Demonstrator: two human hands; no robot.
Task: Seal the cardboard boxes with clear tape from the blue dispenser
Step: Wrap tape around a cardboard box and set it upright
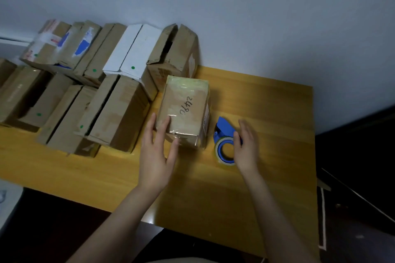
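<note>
Taped cardboard box (183, 111) on the counter (267, 113), left hand (157, 156) straight-fingered against its near end, right hand (245, 147) open at the blue dispenser (224, 129), gripping nothing; box looks light, stiff, tape-slick, so hold its bare sides.

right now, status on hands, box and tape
Left hand open against the taped box. Right hand open at the blue dispenser, no grip. Other boxes packed close on the left.
</note>
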